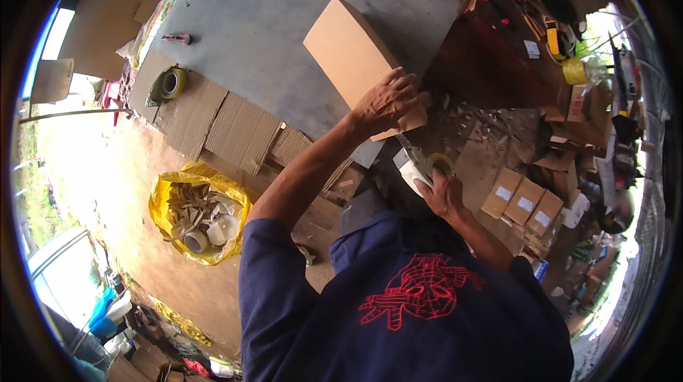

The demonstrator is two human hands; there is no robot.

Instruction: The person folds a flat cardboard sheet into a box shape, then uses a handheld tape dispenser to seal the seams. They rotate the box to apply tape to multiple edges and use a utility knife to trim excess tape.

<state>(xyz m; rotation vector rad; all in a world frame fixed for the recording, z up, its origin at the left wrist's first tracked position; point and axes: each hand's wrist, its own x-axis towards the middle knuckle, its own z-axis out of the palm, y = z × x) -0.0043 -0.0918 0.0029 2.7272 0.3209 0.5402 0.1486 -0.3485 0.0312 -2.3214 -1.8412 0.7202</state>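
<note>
A closed brown cardboard box (348, 51) lies at a slant across the right edge of the grey tabletop (245, 33). My left hand (388, 103) rests over its near end, fingers bent around the edge. Just below that end, my right hand (445, 195) grips a white tape dispenser (413, 173) fitted with a yellowish tape roll (442, 163). The dispenser's tip is close to the box's near end; whether it touches, and whether tape runs between them, I cannot tell.
A box cutter (178, 39) and another tape roll (173, 84) lie on the left. Flattened cardboard (242, 131) lines the table's near edge. A yellow bag (158, 213) of scraps stands below. Small labelled boxes (525, 200) are at right; red-handled tools (491, 8) lie beyond the brown surface.
</note>
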